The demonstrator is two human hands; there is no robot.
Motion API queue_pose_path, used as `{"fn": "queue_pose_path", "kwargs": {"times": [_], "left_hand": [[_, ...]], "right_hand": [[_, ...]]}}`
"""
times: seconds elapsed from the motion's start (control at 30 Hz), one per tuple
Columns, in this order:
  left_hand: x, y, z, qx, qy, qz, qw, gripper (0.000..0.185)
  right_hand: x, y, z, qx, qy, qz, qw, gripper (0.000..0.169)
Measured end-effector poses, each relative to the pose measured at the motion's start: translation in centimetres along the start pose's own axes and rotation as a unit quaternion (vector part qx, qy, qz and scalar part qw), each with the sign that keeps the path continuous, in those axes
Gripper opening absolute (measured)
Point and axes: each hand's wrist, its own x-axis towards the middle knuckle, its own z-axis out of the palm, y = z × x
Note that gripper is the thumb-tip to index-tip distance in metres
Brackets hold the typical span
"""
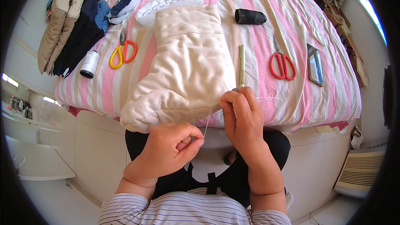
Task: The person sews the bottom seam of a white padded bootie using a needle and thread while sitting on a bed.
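Note:
A cream quilted fabric boot (190, 65) lies on the striped bed cover, its toe towards the lower left. My left hand (176, 151) is below the boot, its thumb and forefinger pinched on a white thread (207, 125) that runs up to the boot's lower right edge. At that edge my right hand (242, 109) pinches the thread or fabric; which one is hard to tell. A ring-like thimble (235, 89) is on a right finger, and a thin needle (226, 86) shows just above the fingertips. Loose thread (270, 98) curls to the right of this hand.
Red-handled scissors (282, 65), a phone (315, 65), a green pen (242, 65) and a black roll with pins (250, 17) lie right. Left are yellow-and-orange-handled snips (122, 51), a white thread spool (90, 64), folded padded pieces (62, 22) and navy and white quilted pieces (129, 0).

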Motion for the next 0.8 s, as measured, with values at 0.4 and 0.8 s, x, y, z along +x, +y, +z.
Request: {"fn": "queue_pose_path", "kwargs": {"times": [0.4, 0.8], "left_hand": [[-0.3, -0.4, -0.8, 0.069, -0.204, 0.201, 0.956, 0.009], [2.9, -3.1, 1.0, 0.210, 0.154, 0.190, 0.947, 0.035]], "right_hand": [[0.2, 0.0, 0.3, -0.008, 0.024, -0.034, 0.999, 0.023], [0.9, -0.5, -3.3, -0.056, 0.141, -0.079, 0.985, 0.011]]}}
